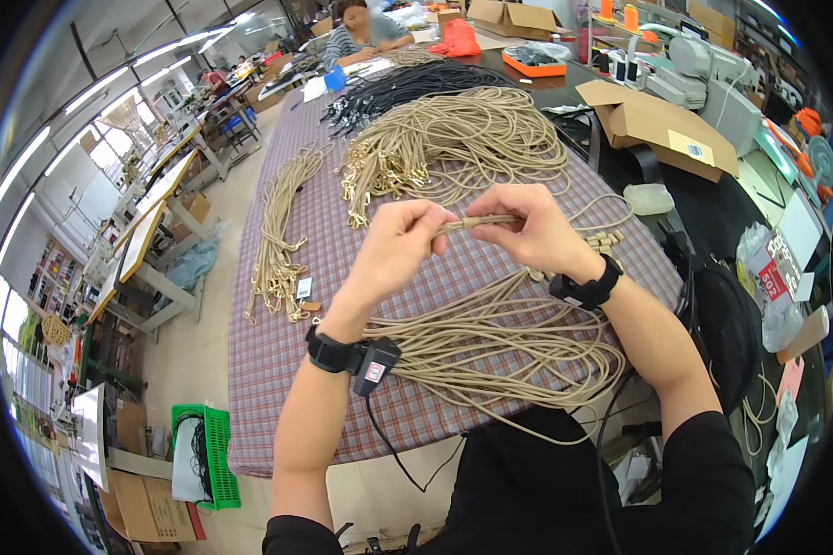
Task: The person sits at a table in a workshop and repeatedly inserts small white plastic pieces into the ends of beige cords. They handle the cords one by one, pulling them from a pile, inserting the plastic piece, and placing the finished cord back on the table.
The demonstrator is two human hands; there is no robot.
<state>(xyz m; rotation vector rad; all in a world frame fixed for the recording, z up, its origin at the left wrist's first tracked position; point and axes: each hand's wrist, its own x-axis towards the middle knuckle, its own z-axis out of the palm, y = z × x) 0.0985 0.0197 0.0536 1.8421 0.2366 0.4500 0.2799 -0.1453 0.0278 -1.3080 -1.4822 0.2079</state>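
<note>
My left hand [395, 248] and my right hand [528, 225] are raised over the table, pinching a beige cord [475, 222] between them. A short tan band sits around the cord where it shows between my fingertips. Under my forearms lies a loose bundle of beige cords [500, 347]. Close to my right wrist are several small tan pieces [606, 240]. Beyond my hands spreads a large heap of beige cords [472, 129] with brass-coloured metal clips [366, 176] at its left end. Left of my hands rests a smaller cord bundle [285, 208], also with clips.
A checked cloth [250, 407] covers the table. Black cords [407, 92] lie farther back, where another person [356, 37] sits. An open cardboard box [662, 129] and a clear plastic block [649, 199] are at right. A green crate [215, 458] stands on the floor at left.
</note>
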